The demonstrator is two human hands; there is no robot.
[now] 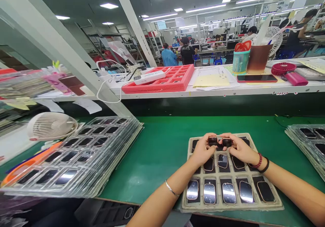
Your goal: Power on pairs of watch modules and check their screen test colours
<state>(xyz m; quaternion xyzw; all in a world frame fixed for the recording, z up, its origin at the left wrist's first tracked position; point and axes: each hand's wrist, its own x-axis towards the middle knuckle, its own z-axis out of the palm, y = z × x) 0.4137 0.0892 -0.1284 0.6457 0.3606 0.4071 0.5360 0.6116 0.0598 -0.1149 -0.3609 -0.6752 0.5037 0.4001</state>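
Hands (203, 148) (240, 149), two — each gripping one dark watch (212, 141) (226, 142) — above one pale tray (228, 207).

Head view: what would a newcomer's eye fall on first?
First, the left hand holds one dark watch and the right hand another, over the pale tray at lower right. Next comes the bright red tray on the shelf behind, then the stack of clear trays at left, with a white fan beside it.

Tray (230, 207) on bench (157, 145), before shelf (215, 92)
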